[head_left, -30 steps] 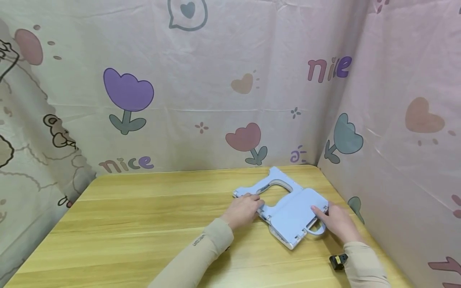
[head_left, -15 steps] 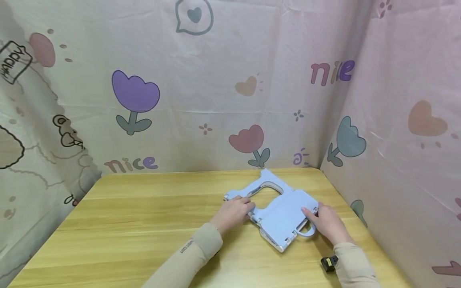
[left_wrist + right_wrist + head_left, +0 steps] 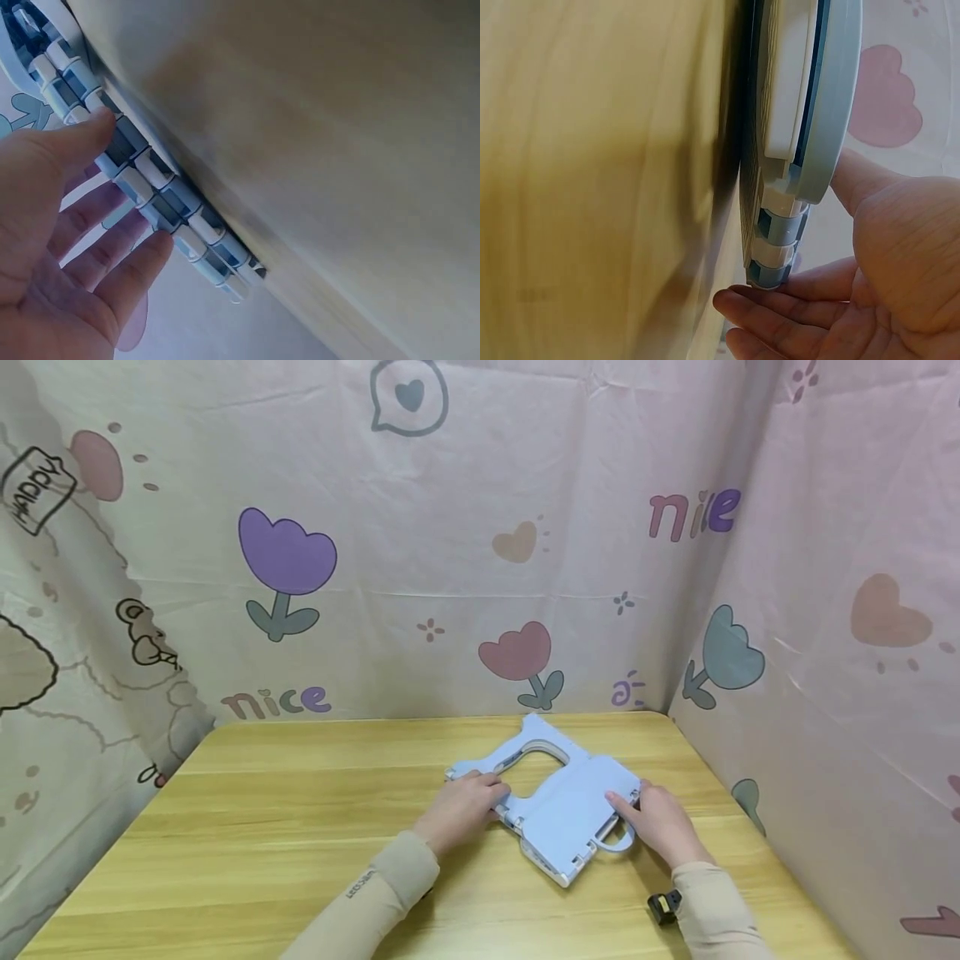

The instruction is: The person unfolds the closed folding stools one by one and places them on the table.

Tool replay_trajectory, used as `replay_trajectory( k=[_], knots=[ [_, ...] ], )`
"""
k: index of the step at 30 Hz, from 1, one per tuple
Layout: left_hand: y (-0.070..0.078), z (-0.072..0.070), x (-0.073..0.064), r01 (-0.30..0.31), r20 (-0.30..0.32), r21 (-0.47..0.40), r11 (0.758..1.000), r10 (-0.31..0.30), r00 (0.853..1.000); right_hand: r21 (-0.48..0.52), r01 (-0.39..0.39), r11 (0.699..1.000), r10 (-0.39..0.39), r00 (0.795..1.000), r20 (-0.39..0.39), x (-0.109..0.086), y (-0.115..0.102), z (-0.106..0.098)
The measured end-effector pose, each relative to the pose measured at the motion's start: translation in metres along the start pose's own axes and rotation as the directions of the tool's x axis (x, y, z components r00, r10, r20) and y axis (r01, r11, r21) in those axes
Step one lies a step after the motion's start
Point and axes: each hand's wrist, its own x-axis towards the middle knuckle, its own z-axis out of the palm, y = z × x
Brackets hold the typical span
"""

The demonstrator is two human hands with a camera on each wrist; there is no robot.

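A light blue plastic folding stool [image 3: 570, 814], folded flat with a cut-out between its legs, lies at a slant on the right half of the table in the head view. My left hand [image 3: 461, 810] grips its left edge. In the left wrist view, the thumb and fingers [image 3: 135, 277] hold a row of blue and white hinge knuckles [image 3: 165, 202]. On the opposite side, my right hand [image 3: 660, 822] holds the edge beside the small loop handle [image 3: 618, 841], thumb on top. The right wrist view shows its fingers [image 3: 780, 319] by the end hinge [image 3: 776, 251].
The wood-grain table [image 3: 300, 843] runs back to a patterned cloth curtain [image 3: 420, 527], which also closes in both sides. Beside the right sleeve [image 3: 716, 902] sits a small black device with a yellow label [image 3: 663, 907].
Both hands have slid the stool leftward across the table, keeping their holds on it. The head view has turned slightly to the left.
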Motion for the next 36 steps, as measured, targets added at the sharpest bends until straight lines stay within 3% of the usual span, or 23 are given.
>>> replay_trajectory(
  k=[10,17,36],
  knots=[
    [-0.007,-0.011,-0.018,0.032,0.017,0.013,0.999,-0.032,0.999,0.016,0.058,0.998,-0.058,0.998,-0.005,0.004,-0.020,0.009],
    [-0.009,-0.016,-0.031,0.052,-0.007,0.041,0.998,-0.052,0.999,0.046,0.093,0.995,-0.092,0.996,-0.011,0.007,-0.030,0.015],
    [0.008,-0.035,-0.066,0.155,-0.015,0.069,0.986,-0.154,0.988,0.092,0.126,0.988,-0.133,0.989,0.070,0.009,-0.054,0.024]
  ],
)
